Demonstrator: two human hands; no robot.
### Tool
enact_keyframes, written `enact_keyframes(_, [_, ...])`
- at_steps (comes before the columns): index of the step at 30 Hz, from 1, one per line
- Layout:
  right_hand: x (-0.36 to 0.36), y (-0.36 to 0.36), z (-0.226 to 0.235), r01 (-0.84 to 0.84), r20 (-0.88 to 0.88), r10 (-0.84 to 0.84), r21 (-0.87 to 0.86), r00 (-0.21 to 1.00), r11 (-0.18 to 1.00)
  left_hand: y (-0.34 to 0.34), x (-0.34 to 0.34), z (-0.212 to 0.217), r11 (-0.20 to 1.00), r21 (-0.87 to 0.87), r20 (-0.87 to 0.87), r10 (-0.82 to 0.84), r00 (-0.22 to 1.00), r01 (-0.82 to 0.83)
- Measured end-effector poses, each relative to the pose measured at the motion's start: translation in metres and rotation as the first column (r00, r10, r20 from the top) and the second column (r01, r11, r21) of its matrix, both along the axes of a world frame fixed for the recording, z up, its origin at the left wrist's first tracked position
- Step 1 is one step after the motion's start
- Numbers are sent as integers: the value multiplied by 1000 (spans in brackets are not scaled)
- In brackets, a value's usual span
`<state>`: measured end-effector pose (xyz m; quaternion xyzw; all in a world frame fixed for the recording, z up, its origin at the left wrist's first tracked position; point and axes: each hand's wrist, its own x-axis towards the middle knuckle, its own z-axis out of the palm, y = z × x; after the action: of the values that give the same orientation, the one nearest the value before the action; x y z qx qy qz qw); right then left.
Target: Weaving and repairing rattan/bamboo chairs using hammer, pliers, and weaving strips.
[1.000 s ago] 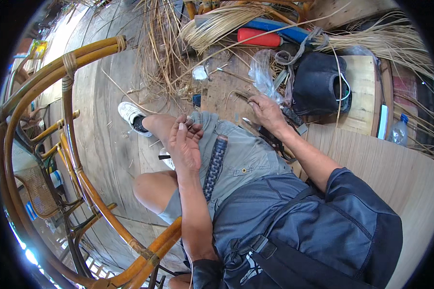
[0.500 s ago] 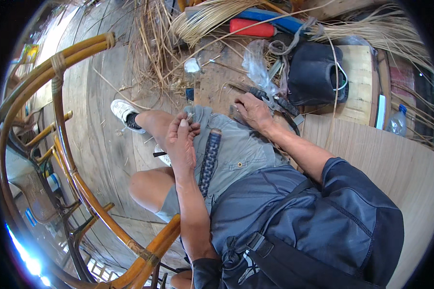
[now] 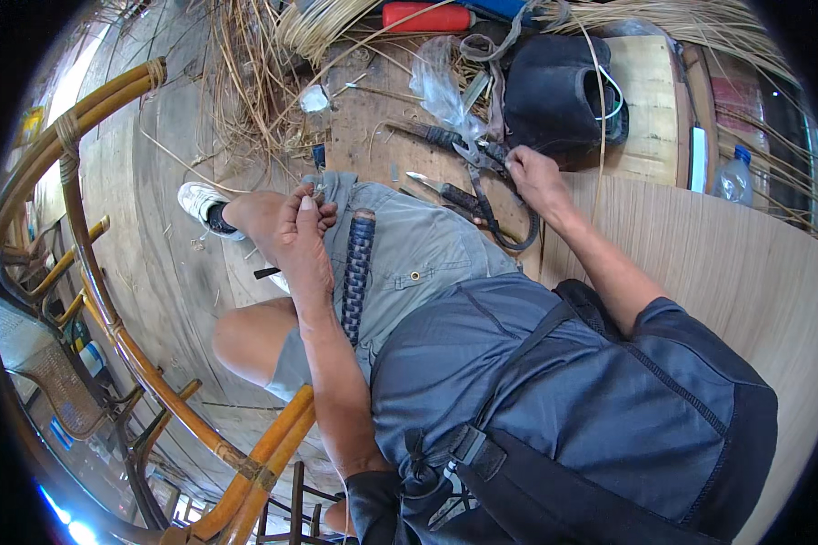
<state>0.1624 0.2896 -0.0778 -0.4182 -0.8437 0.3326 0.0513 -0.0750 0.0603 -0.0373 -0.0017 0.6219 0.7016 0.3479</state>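
Note:
My left hand [image 3: 304,232] is raised over my left thigh, its fingers curled into a pinch. What sits between the fingertips is too small to make out. Beside that wrist, a round handle wrapped in dark woven strips [image 3: 358,272] lies across my shorts. To the right, my right hand [image 3: 538,186] has its fingers curled at the black-handled scissors [image 3: 509,238], which lie on the wooden board; the fingertips are partly hidden. A knife with a dark wrapped grip [image 3: 454,194] lies just left of them, its blade pointing left. A dark-handled tool [image 3: 418,130] is behind.
A curved rattan chair frame [image 3: 127,336] stands close on my left. Bundled rattan strips [image 3: 327,27], a red bottle [image 3: 427,16], a clear plastic bag [image 3: 441,82] and a black pouch [image 3: 554,95] lie ahead. A plastic bottle [image 3: 734,177] stands far right, behind a wood-grain panel [image 3: 700,245].
My right hand has moved right, from the edge of my lap to the scissors, uncovering the knife. My left hand keeps its pinch. The whole view has shifted slightly.

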Motion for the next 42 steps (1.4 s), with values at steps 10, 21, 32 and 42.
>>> enact_keyframes(10, [-72,52,-21,138,38,-142,87,989,987,1,6,-7,995,-73,-136,-79,988,70])
enact_keyframes(21, [-92,45,-35,429,-36,-432,-59,901,901,7,6,6,985,-116,-106,-139,985,126])
enact_keyframes(32, [-91,52,-64,394,35,-395,-185,918,900,24,10,6,958,-157,-28,-246,969,238])
enact_keyframes(42, [-85,36,-50,385,-166,-375,38,912,922,27,6,7,957,-158,23,-244,970,244])
